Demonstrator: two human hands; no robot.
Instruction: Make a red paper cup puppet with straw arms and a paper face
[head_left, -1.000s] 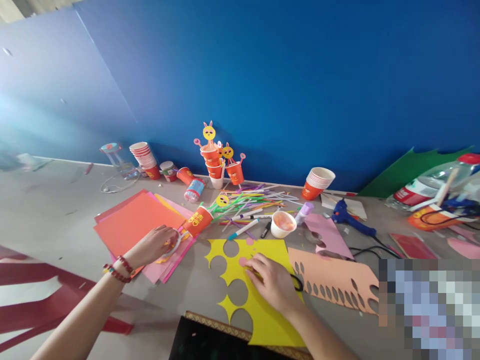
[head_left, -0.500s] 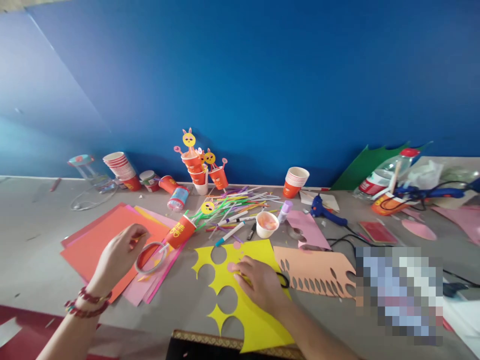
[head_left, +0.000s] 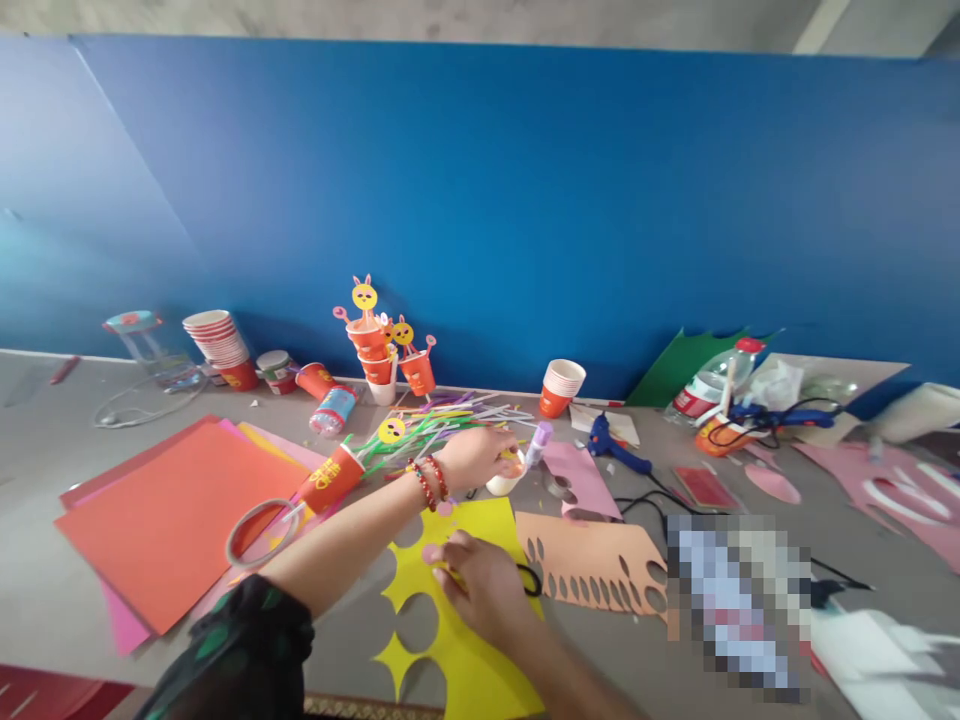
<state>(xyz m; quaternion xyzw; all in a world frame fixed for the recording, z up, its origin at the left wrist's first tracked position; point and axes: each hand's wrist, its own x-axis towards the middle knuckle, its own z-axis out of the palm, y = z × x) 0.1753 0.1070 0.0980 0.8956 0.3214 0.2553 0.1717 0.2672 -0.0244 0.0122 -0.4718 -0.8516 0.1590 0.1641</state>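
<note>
My left hand is stretched across to the white paper cup, its curled fingertips over the rim. Pale orange and pink pieces lie in that cup, and a speck of yellow shows at the fingers. My right hand rests on the yellow paper sheet, which has round holes cut along its left edge. Its fingers are closed beside a small pink paper disc; what they hold is mostly hidden. A black loop, like a scissors handle, sticks out behind that hand.
Peach paper with leaf-shaped holes lies to the right. Farther back are a blue glue gun, a purple-capped glue stick, coloured straws and decorated cups. Orange paper, a tape roll and a fallen cup sit left.
My left hand has moved right, from above the orange paper and tape roll to the white cup. My right hand stays on the yellow sheet. The view has shifted slightly.
</note>
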